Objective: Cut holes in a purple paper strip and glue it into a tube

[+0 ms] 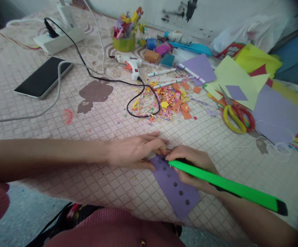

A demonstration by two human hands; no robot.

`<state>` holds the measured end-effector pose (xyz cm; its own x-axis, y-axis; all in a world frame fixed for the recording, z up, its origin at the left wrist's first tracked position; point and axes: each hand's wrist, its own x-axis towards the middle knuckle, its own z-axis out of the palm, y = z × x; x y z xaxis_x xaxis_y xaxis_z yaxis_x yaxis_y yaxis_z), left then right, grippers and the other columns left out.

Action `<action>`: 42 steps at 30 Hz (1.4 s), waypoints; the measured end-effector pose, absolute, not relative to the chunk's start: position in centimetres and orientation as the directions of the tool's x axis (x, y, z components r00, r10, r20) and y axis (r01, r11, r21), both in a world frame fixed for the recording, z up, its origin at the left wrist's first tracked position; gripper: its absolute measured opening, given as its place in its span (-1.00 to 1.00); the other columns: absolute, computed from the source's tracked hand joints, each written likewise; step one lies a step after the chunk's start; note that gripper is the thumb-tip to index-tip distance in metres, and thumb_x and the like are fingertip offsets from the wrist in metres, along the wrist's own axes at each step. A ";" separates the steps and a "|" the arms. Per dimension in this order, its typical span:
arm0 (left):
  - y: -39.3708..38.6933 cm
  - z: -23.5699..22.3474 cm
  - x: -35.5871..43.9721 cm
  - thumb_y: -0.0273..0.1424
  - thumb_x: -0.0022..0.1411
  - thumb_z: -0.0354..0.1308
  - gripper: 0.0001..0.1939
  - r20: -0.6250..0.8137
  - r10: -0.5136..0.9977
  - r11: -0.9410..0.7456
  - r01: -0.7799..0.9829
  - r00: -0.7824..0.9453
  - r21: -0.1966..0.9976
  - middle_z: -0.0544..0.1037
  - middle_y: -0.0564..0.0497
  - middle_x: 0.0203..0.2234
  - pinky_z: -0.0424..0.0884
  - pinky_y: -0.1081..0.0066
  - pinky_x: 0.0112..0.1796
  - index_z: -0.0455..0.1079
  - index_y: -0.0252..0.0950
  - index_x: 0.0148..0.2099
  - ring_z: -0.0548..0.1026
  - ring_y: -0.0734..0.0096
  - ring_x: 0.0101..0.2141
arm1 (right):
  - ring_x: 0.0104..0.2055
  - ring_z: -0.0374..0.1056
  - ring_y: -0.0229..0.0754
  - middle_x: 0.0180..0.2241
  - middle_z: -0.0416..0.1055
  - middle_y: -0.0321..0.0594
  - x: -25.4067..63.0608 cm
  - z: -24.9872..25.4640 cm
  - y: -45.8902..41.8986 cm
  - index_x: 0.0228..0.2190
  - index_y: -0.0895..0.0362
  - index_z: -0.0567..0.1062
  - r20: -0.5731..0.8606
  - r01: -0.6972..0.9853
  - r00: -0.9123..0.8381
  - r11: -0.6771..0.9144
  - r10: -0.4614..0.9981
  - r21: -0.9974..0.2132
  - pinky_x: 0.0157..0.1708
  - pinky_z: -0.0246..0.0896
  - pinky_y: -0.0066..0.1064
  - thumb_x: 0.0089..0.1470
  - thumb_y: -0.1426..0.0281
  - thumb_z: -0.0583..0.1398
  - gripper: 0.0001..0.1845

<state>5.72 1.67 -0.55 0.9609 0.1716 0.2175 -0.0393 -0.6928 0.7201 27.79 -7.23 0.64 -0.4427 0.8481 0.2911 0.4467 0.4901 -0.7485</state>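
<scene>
In the head view, a narrow strip of purple paper [168, 188] lies near the table's front edge, with a row of several small dark round spots along it. My right hand [195, 157] grips a long green utility knife [223, 181] with a black end; its tip is at the strip's upper end, beside a round mark. My left hand [138, 149] rests flat on the table with fingers stretched out, thumb on the strip's upper left edge. The fingertips of both hands almost meet, and the knife's very tip is partly hidden by my right fingers.
Scissors [235, 116] lie at right by sheets of coloured paper [278, 109]. Paper scraps [166, 101] and a looped black cable surround a white glue gun [132, 65]. A phone [43, 79] and power strip [61, 39] are at left; a green bowl [124, 44] holds paper flowers.
</scene>
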 end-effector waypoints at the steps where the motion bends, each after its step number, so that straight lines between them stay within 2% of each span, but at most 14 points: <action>1: 1.7 -0.6 5.7 -0.40 0.30 0.15 -0.68 0.224 0.165 -0.705 -0.043 0.961 0.708 0.49 -0.16 0.00 0.08 0.05 0.24 0.15 -0.29 0.04 0.29 0.19 0.19 | -0.36 0.45 -0.28 -0.37 0.50 -0.23 27.9 0.7 -7.2 -0.27 0.13 0.47 0.283 0.452 -0.448 0.488 0.848 -0.747 -0.38 0.35 -0.49 -0.02 0.60 0.12 -0.73; 8: 1.8 -0.7 5.5 -0.39 0.29 0.18 -0.67 0.225 0.179 -0.733 -0.023 0.958 0.679 0.51 -0.17 -0.02 0.10 0.05 0.22 0.16 -0.29 0.02 0.26 0.16 0.21 | -0.40 0.42 -0.29 -0.39 0.49 -0.26 28.0 0.8 -7.3 -0.27 0.12 0.46 0.270 0.468 -0.457 0.487 0.848 -0.737 -0.41 0.34 -0.49 -0.04 0.60 0.12 -0.73; 17: 1.5 -0.6 5.5 -0.38 0.28 0.19 -0.68 0.192 0.198 -0.743 0.020 0.961 0.669 0.50 -0.10 -0.02 0.01 0.08 0.25 0.17 -0.30 0.00 0.27 0.18 0.21 | -0.40 0.41 -0.30 -0.40 0.47 -0.27 27.9 0.6 -7.3 -0.26 0.11 0.46 0.269 0.456 -0.450 0.478 0.852 -0.751 -0.39 0.34 -0.49 -0.01 0.58 0.12 -0.74; 24: 0.4 -0.7 5.2 -0.32 0.32 0.13 -0.72 0.255 0.270 -0.785 0.060 0.928 0.616 0.49 -0.17 -0.02 0.06 0.05 0.24 0.18 -0.31 0.00 0.34 0.17 0.15 | -0.43 0.42 -0.30 -0.40 0.48 -0.27 27.8 0.7 -7.2 -0.28 0.10 0.45 0.279 0.470 -0.444 0.486 0.852 -0.736 -0.42 0.35 -0.48 -0.03 0.59 0.11 -0.74; 29: 0.5 -0.8 5.1 -0.35 0.30 0.15 -0.64 0.260 0.277 -0.726 0.025 0.925 0.687 0.48 -0.09 0.02 0.09 0.07 0.24 0.15 -0.19 0.08 0.25 0.19 0.21 | -0.41 0.44 -0.27 -0.39 0.49 -0.25 27.9 0.7 -7.3 -0.25 0.10 0.44 0.270 0.475 -0.464 0.494 0.844 -0.728 -0.39 0.37 -0.46 -0.02 0.59 0.11 -0.72; 32: 0.8 -0.8 5.2 -0.38 0.32 0.12 -0.66 0.237 0.258 -0.714 0.020 0.937 0.700 0.47 -0.08 0.04 0.07 0.07 0.24 0.15 -0.18 0.09 0.24 0.21 0.22 | -0.35 0.46 -0.25 -0.37 0.49 -0.23 27.8 0.7 -7.5 -0.23 0.11 0.44 0.283 0.483 -0.477 0.517 0.832 -0.707 -0.35 0.38 -0.46 -0.02 0.60 0.10 -0.71; 38: 0.7 -0.5 5.1 -0.35 0.32 0.14 -0.68 0.228 0.262 -0.782 0.068 0.938 0.619 0.45 -0.15 0.07 0.02 0.06 0.24 0.18 -0.28 0.05 0.23 0.18 0.23 | -0.37 0.45 -0.27 -0.37 0.49 -0.24 27.7 0.8 -7.6 -0.24 0.11 0.45 0.279 0.475 -0.437 0.483 0.855 -0.736 -0.36 0.37 -0.47 -0.02 0.59 0.12 -0.72; 42: 0.5 -0.5 5.0 -0.38 0.30 0.17 -0.65 0.223 0.269 -0.801 0.089 0.937 0.593 0.47 -0.12 0.05 -0.02 0.06 0.26 0.17 -0.30 0.06 0.24 0.19 0.22 | -0.43 0.42 -0.29 -0.39 0.48 -0.26 27.7 0.7 -7.5 -0.25 0.11 0.46 0.273 0.469 -0.427 0.469 0.862 -0.748 -0.42 0.36 -0.48 -0.02 0.60 0.11 -0.72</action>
<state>5.00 0.47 -0.51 0.9368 0.2692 0.2235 0.0886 -0.8006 0.5927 27.72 -7.55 0.69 -0.4270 0.8619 0.2734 0.4685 0.4695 -0.7484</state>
